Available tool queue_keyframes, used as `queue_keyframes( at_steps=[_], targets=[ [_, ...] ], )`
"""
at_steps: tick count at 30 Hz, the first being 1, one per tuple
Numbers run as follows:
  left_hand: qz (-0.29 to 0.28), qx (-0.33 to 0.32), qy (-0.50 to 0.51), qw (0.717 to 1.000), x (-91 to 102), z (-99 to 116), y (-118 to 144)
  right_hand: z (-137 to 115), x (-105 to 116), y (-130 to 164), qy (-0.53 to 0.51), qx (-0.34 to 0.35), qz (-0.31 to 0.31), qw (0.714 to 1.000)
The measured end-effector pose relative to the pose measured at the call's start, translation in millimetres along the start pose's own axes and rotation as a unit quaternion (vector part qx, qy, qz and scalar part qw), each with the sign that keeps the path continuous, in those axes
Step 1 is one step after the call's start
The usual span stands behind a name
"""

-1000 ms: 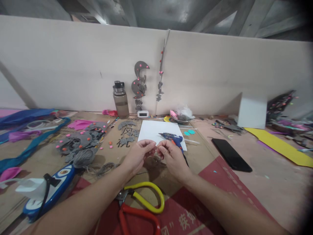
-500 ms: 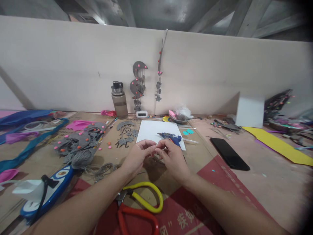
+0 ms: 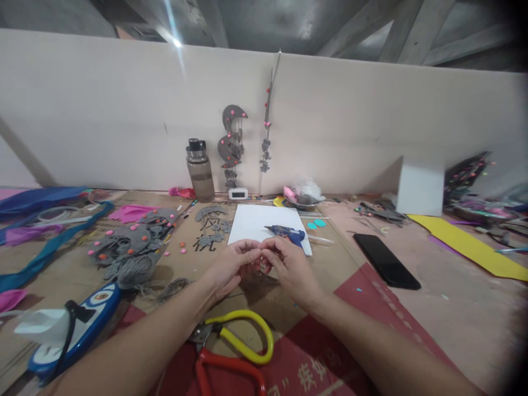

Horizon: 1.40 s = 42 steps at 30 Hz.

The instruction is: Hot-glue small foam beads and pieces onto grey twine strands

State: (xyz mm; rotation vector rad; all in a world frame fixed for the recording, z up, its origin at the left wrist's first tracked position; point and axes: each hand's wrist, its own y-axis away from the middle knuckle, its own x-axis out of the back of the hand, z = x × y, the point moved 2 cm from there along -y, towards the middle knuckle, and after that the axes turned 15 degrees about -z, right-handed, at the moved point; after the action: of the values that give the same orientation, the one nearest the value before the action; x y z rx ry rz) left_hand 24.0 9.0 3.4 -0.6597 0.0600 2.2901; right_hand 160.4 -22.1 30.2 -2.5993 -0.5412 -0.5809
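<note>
In the head camera's view, a ball of grey yarn (image 3: 136, 270) sits to the left, a black phone (image 3: 386, 261) lies well to the right, and scissors (image 3: 225, 333) with yellow and red handles lie between the forearms (image 3: 358, 324). A blue glue gun (image 3: 289, 234) rests on a white board (image 3: 251, 220) just beyond the hands, its long axis roughly left to right, nozzle pointing left, handle partly hidden by the right hand (image 3: 289, 267). That hand's fingertips meet the left hand's (image 3: 236, 265) in a pinch; whether they grip anything cannot be told.
</note>
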Motion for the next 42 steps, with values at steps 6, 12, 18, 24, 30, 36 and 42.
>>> queue_keyframes(
  at_steps=[6,12,18,24,30,36,42],
  targets=[
    [0.017,0.051,-0.038,0.998,9.2,5,1,1,6,-1,0.041,-0.037,-0.065,0.996],
    [-0.003,0.052,-0.080,0.995,8.2,8,3,4,3,-2,0.131,-0.035,-0.071,0.988],
    [0.032,0.076,-0.088,0.993,11.6,6,3,11,5,-4,0.017,-0.096,-0.005,0.995],
    [0.046,0.058,-0.074,0.994,11.8,7,1,15,1,-7,-0.127,-0.046,-0.028,0.990],
    [0.026,0.037,-0.059,0.997,8.1,10,2,10,5,-4,-0.136,-0.064,-0.004,0.989],
    [0.002,0.008,-0.064,0.998,6.7,8,1,6,14,1,-0.183,-0.030,0.031,0.982],
    [0.090,0.038,-0.245,0.965,14.1,7,-1,6,17,1,-0.191,-0.022,0.046,0.980]
  ],
)
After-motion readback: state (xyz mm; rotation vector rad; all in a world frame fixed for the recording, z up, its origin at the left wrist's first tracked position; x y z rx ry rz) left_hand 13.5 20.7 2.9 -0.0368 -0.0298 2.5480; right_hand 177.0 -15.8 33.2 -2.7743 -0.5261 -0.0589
